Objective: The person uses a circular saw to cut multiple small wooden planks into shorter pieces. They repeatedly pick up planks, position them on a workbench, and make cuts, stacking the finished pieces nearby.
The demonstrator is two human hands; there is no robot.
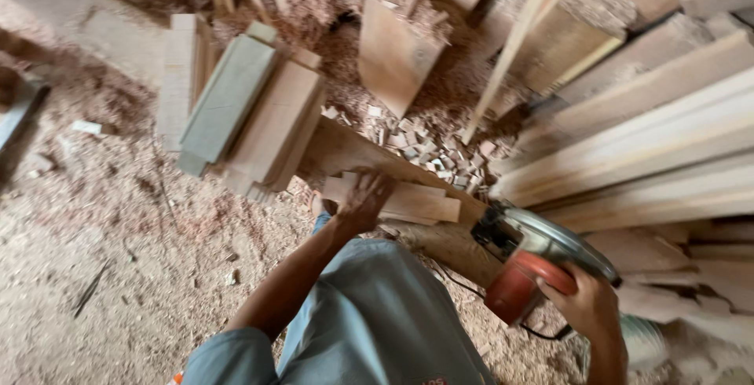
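Circular saw (534, 263), right of centre: red rounded motor housing, shiny metal blade guard, resting on a pale rough beam (424, 236). Right hand (589, 302), fingers clamped on saw grip. Left hand (363, 200), fingers spread flat on short wood blocks (416, 200). Sawdust floor (118, 259), planks (667, 141) stacked far right.

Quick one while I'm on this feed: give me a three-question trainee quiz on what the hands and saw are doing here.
1. True or false: the left hand rests on a short wood piece.
2. What does the right hand grip?
A. hammer
B. circular saw
C. broom
3. Fill in: the floor is covered with ____.

Key: 1 true; 2 B; 3 sawdust.
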